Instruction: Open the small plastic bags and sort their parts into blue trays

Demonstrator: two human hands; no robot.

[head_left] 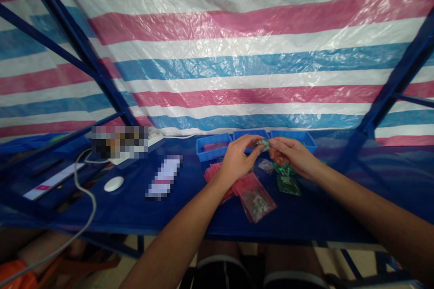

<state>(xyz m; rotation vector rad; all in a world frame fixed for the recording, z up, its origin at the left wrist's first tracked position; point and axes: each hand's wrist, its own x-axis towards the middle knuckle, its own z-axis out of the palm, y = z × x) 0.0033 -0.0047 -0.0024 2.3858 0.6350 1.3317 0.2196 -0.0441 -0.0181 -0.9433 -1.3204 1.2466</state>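
Note:
In the head view my left hand (239, 157) and my right hand (292, 155) meet over the table. Between their fingertips is a small, clear-looking packet (262, 144) with greenish and pale contents, pinched from both sides; what is inside is too small to make out. Under my left wrist lies a stack of pink plastic bags (213, 172). A pink see-through bag (257, 199) with small parts in it lies nearer to me. Below my right hand rest green shiny packets (289, 185), and a small clear bag (266, 165) lies beside them.
Behind my hands stand three blue bins, a left one (213, 148), a partly hidden middle one (249, 134) and a right one (301, 140). To the left are a blurred-out phone-like object (165, 177), a white oval object (114, 184) and a white cable (92, 203). Blue frame posts flank the table.

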